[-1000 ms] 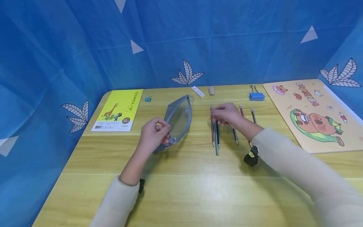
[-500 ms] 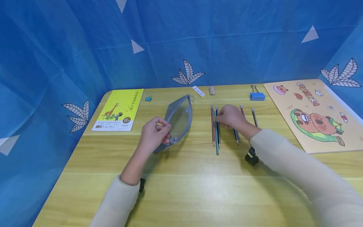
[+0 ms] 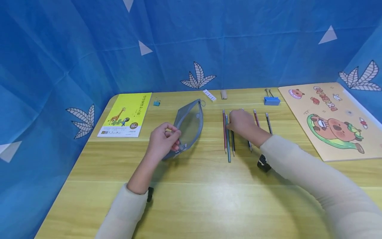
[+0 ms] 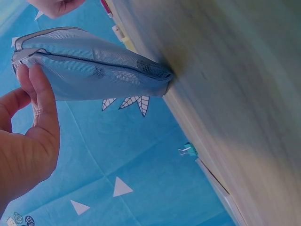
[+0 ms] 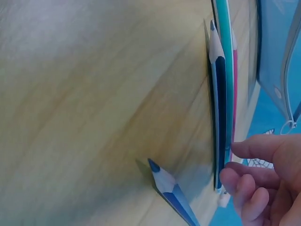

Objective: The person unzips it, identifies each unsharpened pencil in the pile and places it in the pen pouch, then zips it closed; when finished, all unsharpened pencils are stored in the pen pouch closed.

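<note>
Head view: left grip (image 3: pixel 162 139) pinches the gaping mesh pouch (image 3: pixel 189 126) on the desk (image 3: pixel 194 199); right grip (image 3: pixel 243 124) covers closely spaced pencils (image 3: pixel 228 142), so neighbours might be dragged along. Left wrist view: pouch from the side. Right wrist view, exposing what the head view hides: right grip slightly parted at the green pencil (image 5: pixel 229 84), hold uncertain.

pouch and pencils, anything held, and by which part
The left hand pinches the pouch by its near end. Whether the right hand grips the green pencil by its far end cannot be told.
</note>
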`<state>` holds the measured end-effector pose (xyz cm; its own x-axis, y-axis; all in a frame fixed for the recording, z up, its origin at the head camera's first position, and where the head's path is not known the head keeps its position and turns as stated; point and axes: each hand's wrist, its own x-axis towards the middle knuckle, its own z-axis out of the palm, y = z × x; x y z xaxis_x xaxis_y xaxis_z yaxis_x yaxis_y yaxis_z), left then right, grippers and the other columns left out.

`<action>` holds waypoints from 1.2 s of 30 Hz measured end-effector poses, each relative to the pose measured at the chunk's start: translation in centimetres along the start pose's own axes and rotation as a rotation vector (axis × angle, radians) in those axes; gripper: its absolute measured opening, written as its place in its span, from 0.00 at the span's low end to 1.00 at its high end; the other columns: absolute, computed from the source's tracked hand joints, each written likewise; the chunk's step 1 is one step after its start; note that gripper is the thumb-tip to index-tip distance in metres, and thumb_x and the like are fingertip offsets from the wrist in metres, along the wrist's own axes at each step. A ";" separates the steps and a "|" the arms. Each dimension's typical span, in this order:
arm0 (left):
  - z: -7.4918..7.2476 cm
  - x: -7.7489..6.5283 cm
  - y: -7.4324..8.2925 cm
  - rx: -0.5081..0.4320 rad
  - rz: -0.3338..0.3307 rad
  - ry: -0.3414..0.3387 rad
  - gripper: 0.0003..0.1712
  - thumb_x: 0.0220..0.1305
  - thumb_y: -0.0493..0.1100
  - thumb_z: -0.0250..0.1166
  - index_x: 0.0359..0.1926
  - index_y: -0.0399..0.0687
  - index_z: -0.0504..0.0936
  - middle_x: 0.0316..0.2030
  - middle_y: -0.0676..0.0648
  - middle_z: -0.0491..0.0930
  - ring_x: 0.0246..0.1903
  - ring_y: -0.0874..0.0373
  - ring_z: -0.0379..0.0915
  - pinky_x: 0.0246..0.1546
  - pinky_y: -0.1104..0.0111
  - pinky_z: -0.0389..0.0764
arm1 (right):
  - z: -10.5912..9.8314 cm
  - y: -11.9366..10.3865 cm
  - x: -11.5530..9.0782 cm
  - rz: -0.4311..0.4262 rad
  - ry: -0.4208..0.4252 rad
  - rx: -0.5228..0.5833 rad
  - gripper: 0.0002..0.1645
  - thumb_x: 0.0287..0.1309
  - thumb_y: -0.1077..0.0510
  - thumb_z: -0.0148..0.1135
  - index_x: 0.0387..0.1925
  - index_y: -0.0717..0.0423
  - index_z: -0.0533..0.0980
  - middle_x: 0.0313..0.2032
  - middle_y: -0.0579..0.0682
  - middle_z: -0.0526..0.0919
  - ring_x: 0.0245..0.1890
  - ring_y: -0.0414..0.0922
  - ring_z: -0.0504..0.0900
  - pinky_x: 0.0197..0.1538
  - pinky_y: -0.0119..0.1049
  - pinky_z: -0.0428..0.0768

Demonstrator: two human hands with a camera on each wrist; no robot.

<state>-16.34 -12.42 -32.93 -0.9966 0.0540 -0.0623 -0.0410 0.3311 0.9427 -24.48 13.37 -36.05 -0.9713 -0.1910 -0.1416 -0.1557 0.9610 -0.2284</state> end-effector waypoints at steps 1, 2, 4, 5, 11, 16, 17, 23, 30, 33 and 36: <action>0.0 0.0 -0.1 0.002 0.008 0.003 0.08 0.56 0.40 0.58 0.34 0.40 0.71 0.18 0.40 0.75 0.14 0.53 0.73 0.19 0.63 0.78 | -0.1 -0.1 0.0 -0.002 -0.002 -0.010 0.24 0.48 0.53 0.59 0.05 0.51 0.59 0.06 0.42 0.53 0.07 0.37 0.51 0.10 0.28 0.54; 0.0 0.1 -0.1 0.003 0.016 0.005 0.08 0.56 0.40 0.58 0.33 0.40 0.71 0.18 0.40 0.75 0.14 0.53 0.73 0.19 0.63 0.78 | -0.1 -0.1 0.0 -0.005 -0.004 -0.018 0.24 0.48 0.53 0.59 0.06 0.51 0.59 0.06 0.42 0.53 0.08 0.37 0.52 0.10 0.28 0.54; 0.1 0.1 -0.2 0.003 0.026 0.010 0.07 0.56 0.39 0.58 0.33 0.40 0.71 0.17 0.40 0.75 0.13 0.53 0.72 0.18 0.63 0.78 | -0.1 -0.2 0.1 -0.001 -0.012 -0.017 0.24 0.48 0.51 0.59 0.06 0.51 0.60 0.06 0.42 0.53 0.07 0.37 0.52 0.10 0.28 0.55; 0.1 0.1 -0.2 0.002 0.028 0.011 0.07 0.55 0.39 0.58 0.33 0.40 0.71 0.17 0.40 0.75 0.13 0.53 0.72 0.18 0.63 0.78 | -0.1 -0.3 0.1 0.001 -0.013 -0.013 0.24 0.48 0.51 0.58 0.06 0.51 0.60 0.06 0.42 0.53 0.07 0.37 0.53 0.10 0.28 0.55; 0.1 0.2 -0.2 -0.007 0.025 0.008 0.07 0.55 0.39 0.58 0.33 0.40 0.71 0.17 0.40 0.74 0.13 0.53 0.72 0.19 0.63 0.78 | 0.1 -0.4 0.2 0.034 -0.033 0.003 0.22 0.49 0.53 0.58 0.08 0.52 0.61 0.06 0.42 0.53 0.07 0.37 0.55 0.10 0.28 0.57; 0.0 0.2 -0.2 -0.009 0.016 0.010 0.07 0.55 0.39 0.58 0.33 0.40 0.71 0.17 0.40 0.74 0.13 0.53 0.72 0.19 0.63 0.78 | 0.0 -0.7 0.3 0.077 -0.066 0.018 0.22 0.49 0.51 0.58 0.09 0.52 0.62 0.07 0.43 0.55 0.08 0.37 0.55 0.10 0.28 0.57; 0.0 0.1 -0.2 -0.008 0.015 0.011 0.07 0.55 0.39 0.58 0.33 0.40 0.71 0.17 0.40 0.74 0.13 0.53 0.72 0.19 0.63 0.78 | 0.0 -0.7 0.3 0.087 -0.067 0.019 0.21 0.49 0.50 0.58 0.09 0.52 0.63 0.07 0.43 0.56 0.08 0.37 0.56 0.11 0.28 0.57; 0.1 0.1 -0.1 0.004 0.010 0.015 0.07 0.56 0.39 0.58 0.33 0.40 0.71 0.17 0.40 0.74 0.13 0.54 0.72 0.19 0.64 0.78 | -0.1 -0.8 0.5 0.137 -0.076 0.069 0.21 0.48 0.50 0.59 0.10 0.53 0.64 0.08 0.45 0.62 0.09 0.38 0.60 0.11 0.28 0.59; 0.1 0.1 -0.1 0.013 0.008 0.012 0.07 0.55 0.40 0.58 0.33 0.41 0.71 0.17 0.40 0.75 0.14 0.53 0.72 0.18 0.64 0.78 | -0.8 0.5 0.4 0.143 -0.113 0.262 0.23 0.49 0.51 0.57 0.05 0.52 0.64 0.10 0.52 0.75 0.06 0.39 0.63 0.12 0.30 0.61; 0.1 0.1 -0.1 0.017 0.003 0.015 0.07 0.55 0.40 0.58 0.33 0.41 0.71 0.17 0.40 0.75 0.14 0.53 0.72 0.18 0.64 0.78 | -1.7 0.9 0.1 0.115 -0.128 0.386 0.22 0.52 0.52 0.53 0.06 0.55 0.67 0.09 0.52 0.74 0.07 0.42 0.66 0.15 0.34 0.67; 0.1 0.1 -0.1 0.017 0.001 0.017 0.07 0.55 0.40 0.58 0.33 0.41 0.71 0.17 0.40 0.75 0.14 0.53 0.73 0.19 0.64 0.78 | -2.6 1.2 -0.1 0.112 -0.174 0.549 0.19 0.55 0.54 0.49 0.14 0.61 0.70 0.12 0.55 0.75 0.09 0.45 0.70 0.16 0.36 0.70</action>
<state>-16.44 -12.38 -33.02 -0.9977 0.0382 -0.0559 -0.0392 0.3467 0.9372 -25.02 15.07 -33.78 -0.9254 -0.1694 -0.3391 0.1069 0.7416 -0.6622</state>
